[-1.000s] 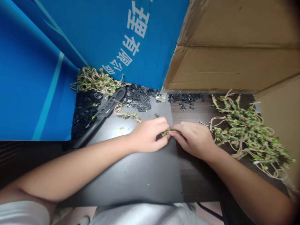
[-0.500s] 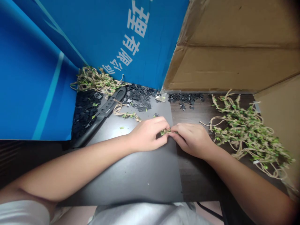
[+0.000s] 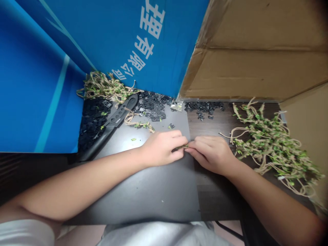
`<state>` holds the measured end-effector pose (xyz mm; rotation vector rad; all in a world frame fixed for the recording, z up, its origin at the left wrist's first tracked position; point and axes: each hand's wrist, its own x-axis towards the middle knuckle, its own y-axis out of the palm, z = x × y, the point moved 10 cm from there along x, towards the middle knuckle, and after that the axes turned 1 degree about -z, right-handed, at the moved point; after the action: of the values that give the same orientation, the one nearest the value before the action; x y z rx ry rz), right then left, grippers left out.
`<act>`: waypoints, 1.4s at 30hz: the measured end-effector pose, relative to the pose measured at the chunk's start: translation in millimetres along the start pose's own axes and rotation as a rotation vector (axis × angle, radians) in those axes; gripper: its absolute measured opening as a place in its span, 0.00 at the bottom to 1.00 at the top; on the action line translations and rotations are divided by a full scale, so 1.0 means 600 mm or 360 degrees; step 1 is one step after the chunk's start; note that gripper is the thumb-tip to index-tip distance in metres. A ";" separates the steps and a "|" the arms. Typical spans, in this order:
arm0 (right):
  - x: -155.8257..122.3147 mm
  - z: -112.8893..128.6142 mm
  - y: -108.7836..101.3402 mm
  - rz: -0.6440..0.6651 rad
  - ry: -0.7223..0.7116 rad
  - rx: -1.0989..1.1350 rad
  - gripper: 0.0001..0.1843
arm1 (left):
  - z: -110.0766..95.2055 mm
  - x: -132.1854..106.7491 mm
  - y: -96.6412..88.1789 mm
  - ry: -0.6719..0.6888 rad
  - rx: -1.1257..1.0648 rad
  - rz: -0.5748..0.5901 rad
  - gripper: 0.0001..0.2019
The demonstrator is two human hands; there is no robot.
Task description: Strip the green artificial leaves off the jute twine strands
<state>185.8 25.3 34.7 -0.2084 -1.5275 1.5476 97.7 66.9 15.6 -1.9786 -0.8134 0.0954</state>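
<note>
Leafy jute twine (image 3: 182, 147) sits pinched at center between left hand (image 3: 162, 148) and right hand (image 3: 211, 153), both closed on it, just above dark tabletop (image 3: 153, 194). Looks light, limp, fragile; best held by the cord, not the leaves.

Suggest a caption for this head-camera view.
Left hand and right hand pinch a green-leaved jute twine strand above a dark tabletop.

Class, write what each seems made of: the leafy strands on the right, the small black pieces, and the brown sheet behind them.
The strands look like matte, fibrous jute twine; their green leaves are too small to judge. The black pieces seem moulded plastic, by their repeated shapes. The sheet is plain brown cardboard, with creased folds.
</note>
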 end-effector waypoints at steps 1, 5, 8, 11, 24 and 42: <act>0.000 -0.002 -0.001 -0.0015 0.0013 -0.0009 0.08 | 0.000 0.000 -0.001 0.0005 -0.0009 -0.0017 0.07; 0.000 -0.016 -0.007 -0.0096 0.0118 -0.0038 0.06 | 0.002 0.001 -0.004 0.0042 -0.0119 -0.0064 0.07; 0.000 -0.024 -0.006 -0.0091 0.0182 -0.0035 0.06 | 0.003 0.001 -0.009 0.0066 -0.0167 -0.0103 0.07; 0.000 -0.027 -0.002 -0.0043 0.0203 -0.0010 0.06 | 0.001 0.001 -0.018 0.0082 -0.0219 -0.0161 0.07; 0.004 -0.031 -0.001 -0.0023 0.0217 0.0184 0.06 | 0.007 0.000 -0.029 0.0026 -0.0297 -0.0247 0.05; 0.001 -0.034 -0.007 -0.0084 0.0185 0.0098 0.10 | 0.008 0.004 -0.024 -0.0063 -0.0305 -0.0131 0.05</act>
<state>201.4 39.4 34.3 -0.2173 -1.3825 1.5128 90.6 76.2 25.0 -2.1246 -0.9587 0.0086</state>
